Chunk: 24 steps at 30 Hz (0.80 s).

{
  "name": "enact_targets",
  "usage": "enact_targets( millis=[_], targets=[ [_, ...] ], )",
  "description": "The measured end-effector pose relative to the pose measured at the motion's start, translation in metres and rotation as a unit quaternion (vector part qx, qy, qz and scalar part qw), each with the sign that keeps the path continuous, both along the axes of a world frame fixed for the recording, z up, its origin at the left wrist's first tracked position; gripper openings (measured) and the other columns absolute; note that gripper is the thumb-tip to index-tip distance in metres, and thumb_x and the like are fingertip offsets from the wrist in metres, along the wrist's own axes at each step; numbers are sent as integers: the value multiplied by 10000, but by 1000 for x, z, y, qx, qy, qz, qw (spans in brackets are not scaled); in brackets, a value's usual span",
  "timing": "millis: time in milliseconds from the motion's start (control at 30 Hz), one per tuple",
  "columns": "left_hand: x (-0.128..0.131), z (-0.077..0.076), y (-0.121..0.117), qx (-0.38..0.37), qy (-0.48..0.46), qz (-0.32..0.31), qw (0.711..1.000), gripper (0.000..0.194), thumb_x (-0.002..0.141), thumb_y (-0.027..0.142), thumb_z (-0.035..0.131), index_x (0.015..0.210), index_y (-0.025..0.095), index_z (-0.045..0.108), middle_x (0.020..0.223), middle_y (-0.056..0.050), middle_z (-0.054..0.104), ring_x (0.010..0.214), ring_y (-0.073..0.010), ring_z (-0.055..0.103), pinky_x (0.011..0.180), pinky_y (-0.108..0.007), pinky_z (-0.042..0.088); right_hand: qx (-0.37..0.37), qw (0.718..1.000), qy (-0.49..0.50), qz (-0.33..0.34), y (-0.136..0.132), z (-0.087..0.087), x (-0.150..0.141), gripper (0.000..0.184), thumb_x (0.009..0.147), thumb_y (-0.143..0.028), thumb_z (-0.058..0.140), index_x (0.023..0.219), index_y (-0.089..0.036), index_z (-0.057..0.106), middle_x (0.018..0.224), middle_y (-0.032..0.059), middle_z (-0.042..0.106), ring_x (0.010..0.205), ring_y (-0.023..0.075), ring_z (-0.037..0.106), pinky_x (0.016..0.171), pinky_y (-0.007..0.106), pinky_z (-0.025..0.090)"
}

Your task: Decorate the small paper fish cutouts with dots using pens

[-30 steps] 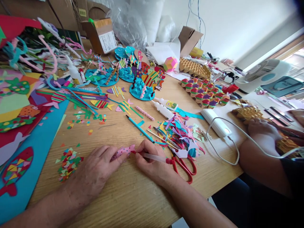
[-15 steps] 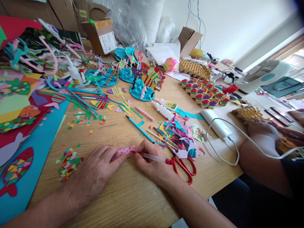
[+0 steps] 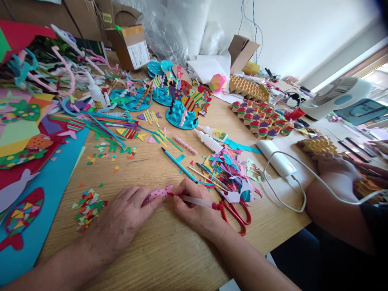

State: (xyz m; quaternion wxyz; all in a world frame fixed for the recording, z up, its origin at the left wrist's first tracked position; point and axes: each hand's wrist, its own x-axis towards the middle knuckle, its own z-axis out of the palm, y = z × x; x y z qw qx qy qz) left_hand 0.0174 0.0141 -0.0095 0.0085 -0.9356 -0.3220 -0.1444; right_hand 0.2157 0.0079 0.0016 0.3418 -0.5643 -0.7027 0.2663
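Observation:
Under the fingers of my left hand (image 3: 127,212) lies a small pink paper fish (image 3: 160,193) with dark dots; thumb and fingers close on it at the table top. My right hand (image 3: 192,202) grips a marker (image 3: 197,201) with a pale, see-through barrel and a red end, its red tip touching or very near the fish's tail. Red-handled scissors (image 3: 235,216) lie just right of my right hand, their blades partly under paper scraps (image 3: 233,173). Left of my left hand is a heap of small coloured paper bits (image 3: 87,210).
Glue bottles (image 3: 209,141), a blue pen (image 3: 178,165) and blue egg-carton models (image 3: 182,115) stand or lie beyond my hands. A white power bank (image 3: 275,157) with a cable is at right, near another person's hand (image 3: 338,167). Blue card (image 3: 57,194) covers the left side.
Almost nothing differs. Both hands keep their places at the pink fish, and the view has shifted very slightly.

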Motion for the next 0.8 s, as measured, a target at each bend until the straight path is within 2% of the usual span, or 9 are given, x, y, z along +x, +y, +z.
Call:
enact_targets(
  millis=[600, 800],
  targets=[
    [0, -2, 0, 4, -9, -9, 1000, 477, 815, -9, 323, 1246, 160, 440, 932, -71, 544, 806, -215, 532, 679, -369, 520, -13, 1000, 13, 4, 1, 1, 0, 94, 688, -127, 493, 636, -203, 480, 514, -68, 477, 427, 73, 397, 447, 177, 297],
    [0, -4, -2, -13, -6, 8, 1000, 516, 801, -19, 342, 1264, 190, 431, 951, -58, 535, 837, -209, 517, 728, -365, 500, -4, 1000, 2, 4, 1, 2, 0, 98, 681, -123, 490, 631, -207, 480, 510, -66, 481, 432, 76, 397, 451, 176, 302]
  ],
)
